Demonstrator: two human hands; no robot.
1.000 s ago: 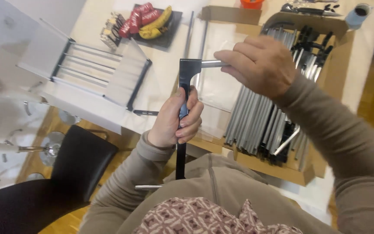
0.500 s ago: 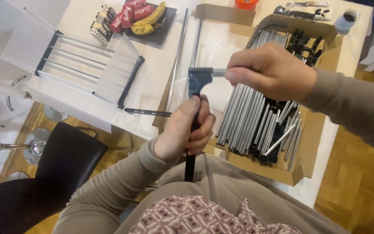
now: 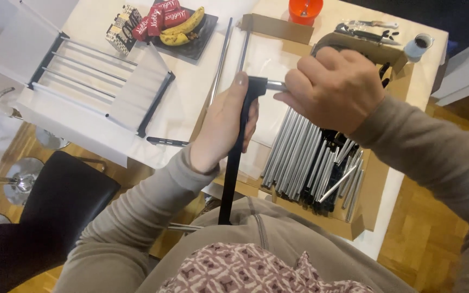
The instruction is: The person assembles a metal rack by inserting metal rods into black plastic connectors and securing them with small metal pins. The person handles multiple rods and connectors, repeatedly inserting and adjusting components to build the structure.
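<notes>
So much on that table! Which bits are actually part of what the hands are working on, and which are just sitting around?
In use:
- long black plastic bar, left hand closed round it
- short silver metal tube, right hand gripping it at the bar's top
- open cardboard box of silver tubes
- half-built black and silver rack

Lying about:
- bananas on dark tray
- orange cup
- small blue cup
- black chair

Head view, steeply downward, probably close above table (image 3: 191, 103)

You have two hands (image 3: 221, 127) up, one black bar (image 3: 233, 157), one cardboard box (image 3: 370, 179) of many metal rods (image 3: 294, 152). Left of the box: one dark plate (image 3: 194, 46), two bananas (image 3: 183, 27), one black chair (image 3: 63, 198).
</notes>
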